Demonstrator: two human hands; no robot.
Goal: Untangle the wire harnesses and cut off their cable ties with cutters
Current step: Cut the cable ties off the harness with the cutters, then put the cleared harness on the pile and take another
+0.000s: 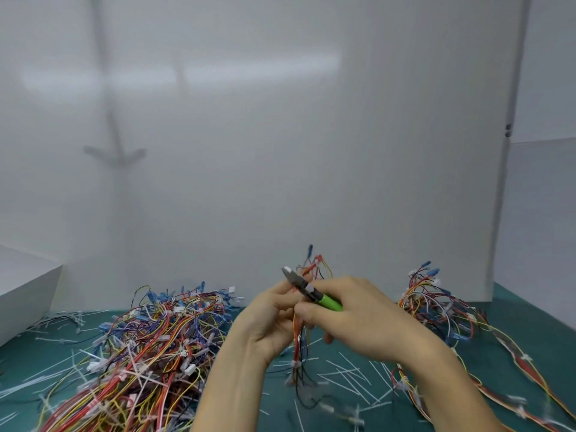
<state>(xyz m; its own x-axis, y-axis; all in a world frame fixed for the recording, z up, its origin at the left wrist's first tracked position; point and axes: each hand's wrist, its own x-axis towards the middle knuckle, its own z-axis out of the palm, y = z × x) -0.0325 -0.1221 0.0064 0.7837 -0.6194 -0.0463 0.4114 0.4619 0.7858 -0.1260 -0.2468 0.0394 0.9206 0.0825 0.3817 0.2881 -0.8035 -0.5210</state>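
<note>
My left hand [268,319] grips one wire harness [300,344] of red, yellow and black wires, lifted above the green mat. Its upper ends, with blue and red terminals, stick up past my fingers; the lower part hangs down to the mat. My right hand [358,316] holds green-handled cutters [311,291], jaws pointing up and left, right beside the harness at my left fingertips. Whether the jaws touch a cable tie is hidden by my fingers.
A large tangled pile of harnesses [149,347] lies at the left, a smaller pile [436,310] at the right. Several cut white cable ties [352,375] litter the green mat [536,335]. A white box [25,291] stands far left; white panels close off the back.
</note>
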